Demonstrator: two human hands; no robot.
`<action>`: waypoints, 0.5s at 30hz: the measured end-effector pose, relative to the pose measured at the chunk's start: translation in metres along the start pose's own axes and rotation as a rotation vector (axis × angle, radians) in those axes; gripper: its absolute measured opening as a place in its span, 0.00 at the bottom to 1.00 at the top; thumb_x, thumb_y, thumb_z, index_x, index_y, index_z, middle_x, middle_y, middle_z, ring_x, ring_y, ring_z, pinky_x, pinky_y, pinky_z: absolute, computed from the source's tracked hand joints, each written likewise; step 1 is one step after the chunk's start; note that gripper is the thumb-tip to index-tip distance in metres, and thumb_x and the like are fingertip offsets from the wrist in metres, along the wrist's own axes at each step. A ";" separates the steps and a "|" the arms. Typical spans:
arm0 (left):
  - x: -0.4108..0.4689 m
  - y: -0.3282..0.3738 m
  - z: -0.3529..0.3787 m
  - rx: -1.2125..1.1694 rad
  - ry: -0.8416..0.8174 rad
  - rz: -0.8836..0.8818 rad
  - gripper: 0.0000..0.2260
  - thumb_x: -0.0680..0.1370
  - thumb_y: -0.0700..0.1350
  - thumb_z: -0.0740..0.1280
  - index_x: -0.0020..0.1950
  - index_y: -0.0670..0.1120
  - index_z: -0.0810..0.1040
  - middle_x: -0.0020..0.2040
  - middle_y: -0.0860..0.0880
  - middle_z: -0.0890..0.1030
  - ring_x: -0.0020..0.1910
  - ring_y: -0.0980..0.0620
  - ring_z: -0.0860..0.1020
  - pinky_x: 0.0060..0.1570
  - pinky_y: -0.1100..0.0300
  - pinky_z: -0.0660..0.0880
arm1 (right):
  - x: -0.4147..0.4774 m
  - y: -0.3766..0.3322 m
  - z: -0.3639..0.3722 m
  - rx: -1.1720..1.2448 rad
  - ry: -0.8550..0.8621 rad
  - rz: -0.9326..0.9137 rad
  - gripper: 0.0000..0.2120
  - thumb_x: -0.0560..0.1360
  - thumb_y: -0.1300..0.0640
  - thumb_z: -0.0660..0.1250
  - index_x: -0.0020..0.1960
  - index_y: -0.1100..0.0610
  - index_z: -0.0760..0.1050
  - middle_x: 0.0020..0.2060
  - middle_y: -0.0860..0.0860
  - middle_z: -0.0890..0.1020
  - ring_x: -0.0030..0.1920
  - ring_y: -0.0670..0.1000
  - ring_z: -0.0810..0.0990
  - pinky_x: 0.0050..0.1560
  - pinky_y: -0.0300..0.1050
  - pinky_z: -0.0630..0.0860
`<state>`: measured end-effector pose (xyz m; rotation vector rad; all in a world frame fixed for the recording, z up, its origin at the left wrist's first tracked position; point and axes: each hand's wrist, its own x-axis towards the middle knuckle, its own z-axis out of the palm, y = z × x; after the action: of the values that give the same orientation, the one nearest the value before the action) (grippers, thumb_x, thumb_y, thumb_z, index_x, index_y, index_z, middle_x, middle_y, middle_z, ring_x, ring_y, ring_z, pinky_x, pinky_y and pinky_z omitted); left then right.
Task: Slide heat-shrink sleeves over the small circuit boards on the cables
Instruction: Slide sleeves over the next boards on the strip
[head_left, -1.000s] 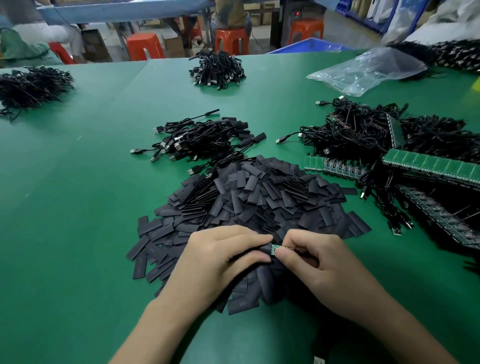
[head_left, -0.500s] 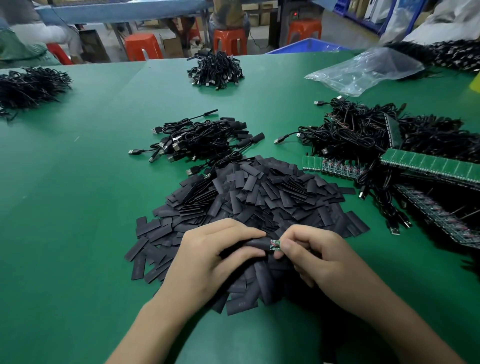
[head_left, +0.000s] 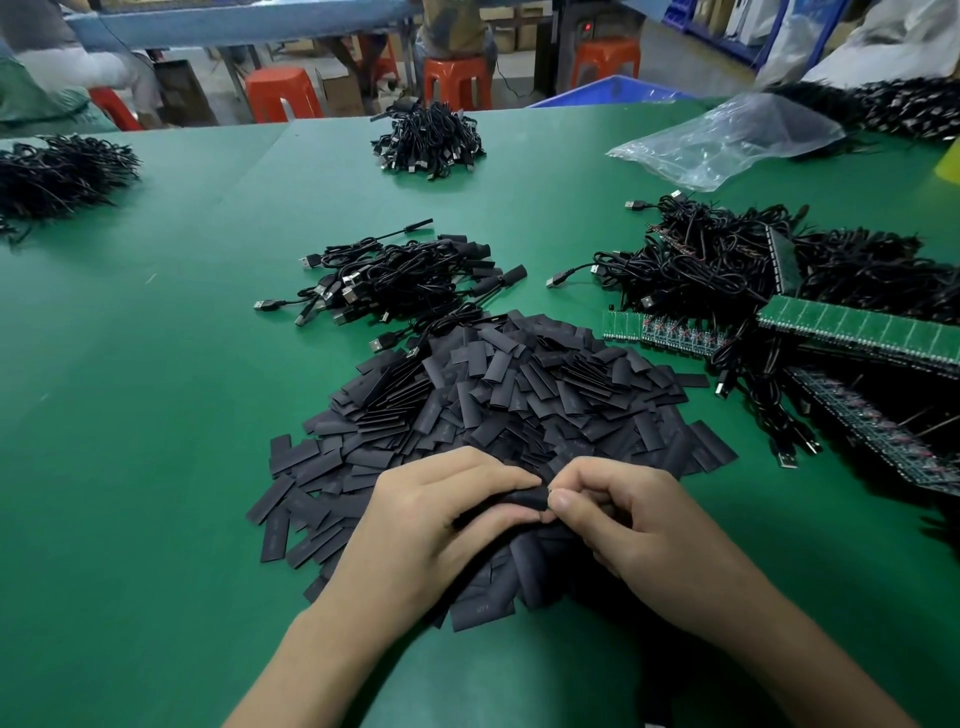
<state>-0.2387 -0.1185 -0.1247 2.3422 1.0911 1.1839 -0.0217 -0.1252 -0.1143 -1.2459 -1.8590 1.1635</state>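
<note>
One sleeve (head_left: 511, 500) going over one circuit board (head_left: 547, 492), just above the near edge of the sleeve pile (head_left: 519, 395).
The left hand (head_left: 436, 525) is pinching the sleeve between thumb and forefinger; the right hand (head_left: 628, 519) is pinching the board end, only a sliver showing at the sleeve mouth. Judgement: the board should be feeding in straight, mouth held open, to avoid snagging. Bare bench (head_left: 156, 441) is lying open leftward; tangled cables (head_left: 727, 270) are crowding the right.
</note>
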 end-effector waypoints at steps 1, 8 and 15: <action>0.000 0.000 0.000 0.006 0.009 -0.010 0.07 0.78 0.47 0.75 0.54 0.47 0.85 0.49 0.55 0.83 0.48 0.60 0.81 0.50 0.65 0.76 | 0.000 0.000 0.000 0.004 0.014 -0.004 0.08 0.82 0.54 0.67 0.44 0.49 0.79 0.28 0.42 0.75 0.29 0.40 0.72 0.33 0.32 0.67; 0.000 0.002 -0.002 0.027 0.084 -0.073 0.08 0.75 0.45 0.76 0.53 0.45 0.87 0.48 0.54 0.84 0.47 0.59 0.82 0.49 0.65 0.77 | 0.001 -0.003 -0.003 0.124 0.090 0.005 0.09 0.81 0.60 0.68 0.43 0.52 0.79 0.28 0.44 0.77 0.28 0.48 0.76 0.34 0.41 0.75; -0.001 0.003 0.001 0.056 0.074 -0.021 0.07 0.76 0.44 0.76 0.53 0.44 0.87 0.48 0.52 0.84 0.47 0.57 0.82 0.48 0.61 0.79 | 0.001 -0.005 0.000 0.099 0.061 0.019 0.10 0.80 0.58 0.69 0.41 0.51 0.79 0.26 0.44 0.76 0.27 0.46 0.75 0.33 0.41 0.72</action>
<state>-0.2367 -0.1214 -0.1239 2.3391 1.1853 1.2573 -0.0240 -0.1255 -0.1100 -1.2332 -1.7281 1.1995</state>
